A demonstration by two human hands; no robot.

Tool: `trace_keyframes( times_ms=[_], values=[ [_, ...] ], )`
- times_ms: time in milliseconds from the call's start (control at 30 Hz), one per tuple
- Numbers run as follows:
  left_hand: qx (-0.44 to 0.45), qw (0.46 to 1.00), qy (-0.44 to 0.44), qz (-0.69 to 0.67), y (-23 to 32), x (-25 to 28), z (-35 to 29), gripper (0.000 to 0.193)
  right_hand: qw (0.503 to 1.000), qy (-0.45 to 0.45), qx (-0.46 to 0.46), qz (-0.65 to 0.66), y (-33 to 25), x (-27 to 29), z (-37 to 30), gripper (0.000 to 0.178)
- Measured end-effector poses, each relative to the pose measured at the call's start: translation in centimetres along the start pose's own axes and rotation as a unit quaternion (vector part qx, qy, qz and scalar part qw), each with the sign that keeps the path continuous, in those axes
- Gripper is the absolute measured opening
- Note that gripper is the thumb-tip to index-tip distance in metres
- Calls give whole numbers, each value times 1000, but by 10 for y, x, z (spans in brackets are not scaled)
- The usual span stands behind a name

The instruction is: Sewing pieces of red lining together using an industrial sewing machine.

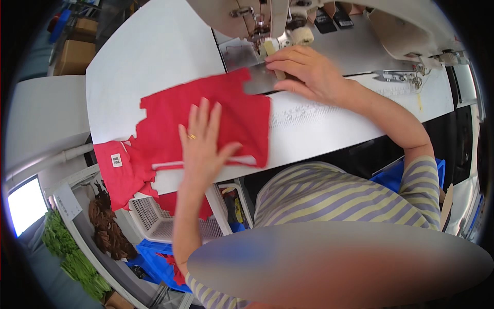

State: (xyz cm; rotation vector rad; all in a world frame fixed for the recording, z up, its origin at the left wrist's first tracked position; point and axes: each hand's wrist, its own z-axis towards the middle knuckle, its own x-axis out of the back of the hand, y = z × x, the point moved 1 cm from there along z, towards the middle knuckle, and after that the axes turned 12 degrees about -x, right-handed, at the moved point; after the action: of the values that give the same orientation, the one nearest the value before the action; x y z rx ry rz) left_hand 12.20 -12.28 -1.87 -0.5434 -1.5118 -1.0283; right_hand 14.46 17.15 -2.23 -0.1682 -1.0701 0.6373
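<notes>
A red sheet of fabric or leather (159, 113) with notched edges lies on the white sewing table, its folded left part hanging over the edge. My left hand (200, 141) is spread flat on it, a ring on one finger. A pale strip (205, 162) shows along the near edge of the red piece. My right hand (311, 72) reaches to the sewing machine (252, 18), fingers stretched out and thumb apart. Its fingertips touch or cover a narrow yellowish strip (269, 48) beside the needle area; whether they press on it is unclear.
A printed ruler scale (309, 114) runs along the table (149, 51). White plastic baskets (149, 213) and a blue crate (164, 257) with red scraps stand below at left. Brown pieces (108, 221) and green bundles (67, 247) lie farther left, near a lit screen (27, 206).
</notes>
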Motion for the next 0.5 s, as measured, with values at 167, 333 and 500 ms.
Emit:
trace_keyframes(
  times_ms=[167, 333, 500],
  values=[
    [24, 997, 4, -68, 55, -13, -21, 91, 996, -64, -19, 55, -28, -19, -11, 20],
    [-5, 997, 60, -49, 59, -12, 3, 92, 868, -122, -289, 385, -38, -2, -15, 17],
    [-30, 996, 63, -54, 60, -16, 14, 92, 777, -242, -457, 359, -38, 18, -8, 24]
  ],
)
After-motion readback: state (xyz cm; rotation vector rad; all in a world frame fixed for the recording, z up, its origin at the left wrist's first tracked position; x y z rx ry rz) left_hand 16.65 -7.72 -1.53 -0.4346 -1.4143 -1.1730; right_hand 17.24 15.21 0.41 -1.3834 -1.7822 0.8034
